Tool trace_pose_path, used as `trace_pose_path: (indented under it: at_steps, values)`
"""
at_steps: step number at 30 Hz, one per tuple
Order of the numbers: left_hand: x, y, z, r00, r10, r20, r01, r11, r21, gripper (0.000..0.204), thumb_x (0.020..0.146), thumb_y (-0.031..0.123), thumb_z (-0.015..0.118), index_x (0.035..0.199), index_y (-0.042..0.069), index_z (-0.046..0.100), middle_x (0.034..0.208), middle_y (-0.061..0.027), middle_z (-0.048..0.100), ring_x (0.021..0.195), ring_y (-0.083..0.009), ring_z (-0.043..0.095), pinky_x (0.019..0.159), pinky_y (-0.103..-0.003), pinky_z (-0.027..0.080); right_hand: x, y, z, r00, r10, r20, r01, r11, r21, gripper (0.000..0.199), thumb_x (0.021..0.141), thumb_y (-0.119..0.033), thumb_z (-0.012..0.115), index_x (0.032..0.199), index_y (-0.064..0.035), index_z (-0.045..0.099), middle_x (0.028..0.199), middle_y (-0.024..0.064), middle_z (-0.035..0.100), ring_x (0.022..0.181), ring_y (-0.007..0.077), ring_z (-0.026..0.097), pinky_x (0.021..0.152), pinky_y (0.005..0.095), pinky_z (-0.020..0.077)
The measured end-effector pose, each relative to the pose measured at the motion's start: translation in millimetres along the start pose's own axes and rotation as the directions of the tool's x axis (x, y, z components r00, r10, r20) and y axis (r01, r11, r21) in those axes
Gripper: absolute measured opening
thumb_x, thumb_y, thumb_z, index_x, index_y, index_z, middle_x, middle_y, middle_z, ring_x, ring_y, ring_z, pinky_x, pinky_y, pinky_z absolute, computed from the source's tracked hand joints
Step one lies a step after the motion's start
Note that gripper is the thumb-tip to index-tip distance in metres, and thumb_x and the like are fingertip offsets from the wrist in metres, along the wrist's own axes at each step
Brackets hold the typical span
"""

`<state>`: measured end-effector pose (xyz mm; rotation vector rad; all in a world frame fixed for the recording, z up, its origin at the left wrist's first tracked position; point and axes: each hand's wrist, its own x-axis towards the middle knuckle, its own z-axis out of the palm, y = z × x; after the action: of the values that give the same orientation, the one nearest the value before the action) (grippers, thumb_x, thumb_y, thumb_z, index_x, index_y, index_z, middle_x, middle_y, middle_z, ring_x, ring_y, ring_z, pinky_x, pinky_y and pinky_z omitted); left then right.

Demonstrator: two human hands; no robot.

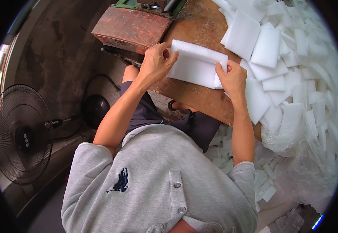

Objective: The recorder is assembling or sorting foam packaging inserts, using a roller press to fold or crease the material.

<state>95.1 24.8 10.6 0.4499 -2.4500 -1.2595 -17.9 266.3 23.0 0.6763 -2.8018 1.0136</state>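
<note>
Between my two hands is a white foam piece (194, 70), a rectangular sheet with a raised or folded strip along its far edge. My left hand (156, 64) pinches its left end, thumb on the near face and fingers behind. At the right end, my right hand (232, 79) grips the foam's corner between thumb and curled fingers. The piece is tilted above the brown wooden tabletop (200, 25), close to its near edge. Whether its lower edge touches the wood I cannot tell.
White foam sheets (270, 46) lie heaped on the right, with a clear plastic bag (289, 136) below them. A worn red machine block (132, 27) stands at the far left of the table. A black fan (21, 134) is at left. Foam offcuts (264, 182) lie low at right.
</note>
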Motion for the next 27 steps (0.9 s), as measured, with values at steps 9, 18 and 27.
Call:
trace_pose_path:
  at_steps: [9, 18, 27]
  values:
    - [-2.0, -10.4, 12.9, 0.996, 0.075, -0.049, -0.075, 0.997, 0.005, 0.033, 0.092, 0.019, 0.074, 0.112, -0.008, 0.069, 0.085, -0.0214, 0.065, 0.076, -0.0344, 0.065, 0.072, -0.043, 0.052, 0.3, 9.2, 10.6, 0.996, -0.083, -0.025, 0.082, 0.995, -0.049, 0.032, 0.087, -0.025, 0.078, 0.076, 0.0038, 0.069, 0.064, 0.0172, 0.068, 0.056, 0.0311, 0.066, 0.057, 0.0408, 0.0501]
    - [-2.2, -16.3, 22.0, 0.988, 0.153, -0.021, -0.149, 0.979, 0.136, 0.019, 0.094, 0.011, 0.068, 0.104, -0.005, 0.065, 0.087, -0.0249, 0.062, 0.081, -0.0458, 0.065, 0.072, -0.049, 0.053, -4.8, 14.3, 29.4, 0.987, -0.141, -0.080, 0.127, 0.980, -0.154, 0.042, 0.083, -0.021, 0.076, 0.061, 0.0072, 0.055, 0.063, 0.0281, 0.058, 0.061, 0.0461, 0.060, 0.061, 0.0545, 0.0470]
    - [-57.4, 66.7, 39.2, 0.824, 0.559, -0.089, -0.482, 0.776, 0.405, 0.057, 0.083, 0.017, 0.067, 0.139, 0.009, 0.061, 0.109, -0.0191, 0.061, 0.093, -0.0365, 0.064, 0.077, -0.043, 0.053, -12.2, 17.1, -10.9, 0.995, -0.093, -0.018, 0.089, 0.984, -0.155, 0.038, 0.083, -0.020, 0.077, 0.066, 0.0044, 0.053, 0.062, 0.0200, 0.054, 0.056, 0.0381, 0.052, 0.055, 0.0482, 0.0403]
